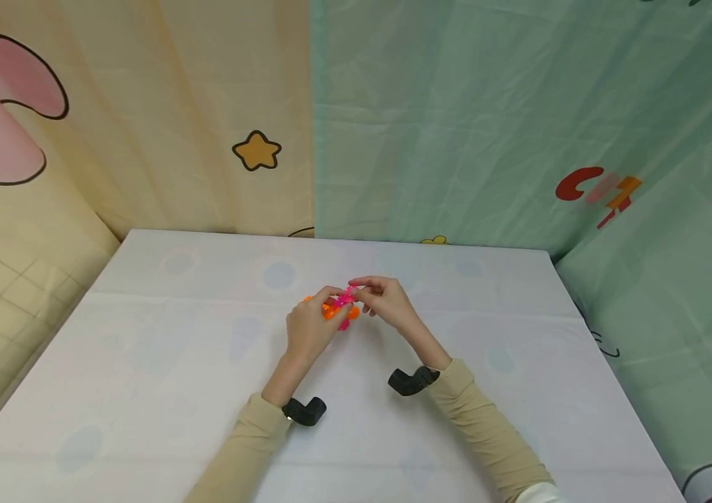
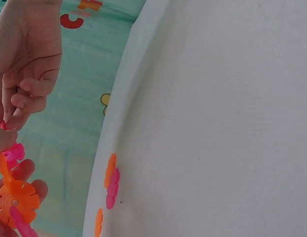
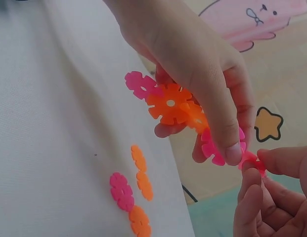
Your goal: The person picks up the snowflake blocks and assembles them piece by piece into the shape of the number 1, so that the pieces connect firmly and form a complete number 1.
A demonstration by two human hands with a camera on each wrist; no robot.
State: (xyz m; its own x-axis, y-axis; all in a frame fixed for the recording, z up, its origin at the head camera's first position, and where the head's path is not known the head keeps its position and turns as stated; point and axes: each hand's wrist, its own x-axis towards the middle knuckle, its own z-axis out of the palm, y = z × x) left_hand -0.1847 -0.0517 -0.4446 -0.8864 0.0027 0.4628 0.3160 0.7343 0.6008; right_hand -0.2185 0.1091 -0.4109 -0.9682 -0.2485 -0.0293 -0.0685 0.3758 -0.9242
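My left hand (image 1: 310, 327) grips a joined chain of flower-shaped plastic discs. In the right wrist view the chain has a pink disc (image 3: 138, 84), an orange disc (image 3: 168, 111), another orange disc (image 3: 195, 118) partly behind the fingers, and a pink disc (image 3: 212, 148) under the thumb. My right hand (image 1: 390, 305) pinches a reddish-pink disc (image 3: 253, 163) between thumb and fingertips, against the chain's end. Whether these two discs are interlocked I cannot tell. Both hands are above the table, near its middle.
Loose flower discs lie on the white-covered table (image 1: 173, 391): orange ones (image 3: 144, 186) and a pink one (image 3: 122, 191) beyond the hands. Printed curtains (image 1: 469, 140) hang behind the table's far edge. A black wrist device (image 1: 305, 411) sits on each wrist.
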